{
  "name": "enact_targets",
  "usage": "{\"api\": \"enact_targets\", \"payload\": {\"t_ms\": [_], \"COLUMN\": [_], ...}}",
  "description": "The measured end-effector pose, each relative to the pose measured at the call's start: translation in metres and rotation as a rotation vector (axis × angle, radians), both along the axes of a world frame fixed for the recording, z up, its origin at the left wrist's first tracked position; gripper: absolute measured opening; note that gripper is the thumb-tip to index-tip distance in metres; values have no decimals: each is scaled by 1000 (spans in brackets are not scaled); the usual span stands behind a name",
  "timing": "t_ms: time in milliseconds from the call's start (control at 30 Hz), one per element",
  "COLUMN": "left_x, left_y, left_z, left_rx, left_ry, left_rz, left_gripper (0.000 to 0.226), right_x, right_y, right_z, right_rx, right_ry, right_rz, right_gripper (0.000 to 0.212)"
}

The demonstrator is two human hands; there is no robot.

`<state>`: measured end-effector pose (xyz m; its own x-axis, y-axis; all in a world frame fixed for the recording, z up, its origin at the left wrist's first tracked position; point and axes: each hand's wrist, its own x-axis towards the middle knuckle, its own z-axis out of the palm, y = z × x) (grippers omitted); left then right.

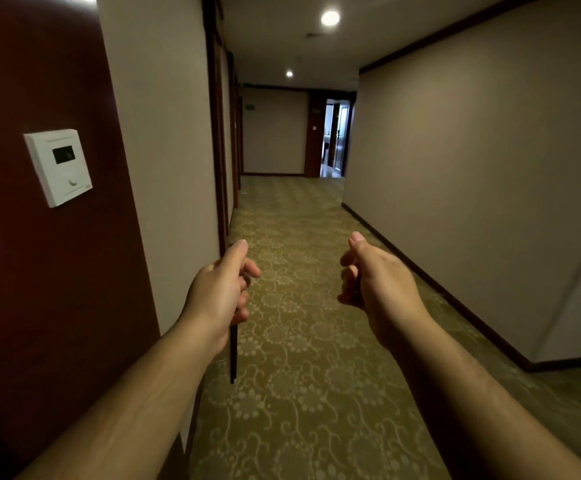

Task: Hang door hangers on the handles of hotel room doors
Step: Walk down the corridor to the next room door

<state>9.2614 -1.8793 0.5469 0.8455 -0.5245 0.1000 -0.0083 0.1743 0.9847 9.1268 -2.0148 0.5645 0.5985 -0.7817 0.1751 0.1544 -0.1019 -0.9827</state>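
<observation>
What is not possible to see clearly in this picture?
Head view, all four:
door hanger: only its thin edge shows; the left hand covers the top.
right hand: curled fingers hide whether it holds anything.
door handles: hidden behind the door frames along the left wall.
wall panel: screen too dark to read.

single head view | worn on the person's head, close beside and just right of the white wall panel | faces forward and slightly down the corridor past the panel | left hand and right hand near the lens, lower right of the panel
</observation>
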Motion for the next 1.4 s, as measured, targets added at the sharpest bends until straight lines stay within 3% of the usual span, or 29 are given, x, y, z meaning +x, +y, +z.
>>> {"api": "enact_targets", "payload": {"t_ms": [367,567,833,1000,1400], "left_x": [90,141,204,246,432], "left_y": [-67,-124,-209,-252,-341], "left_z": [7,24,47,47,52], "left_rx": [-43,-94,-61,-71,-145], "left_ry": [-3,-41,-181,-169,-165], "left_rz": [29,-23,77,94,133], "left_gripper": [42,43,45,44,48], "right_x": [107,165,238,281,456], "right_y": [-60,-125,-230,-272,-365], "right_z": [-1,7,28,23,29], "right_rx": [34,16,36,16,-48], "right_ry": [-50,-112,-169,-162,-147], "right_rz": [-13,40,105,149,138], "right_gripper": [44,44,44,46,48]}}
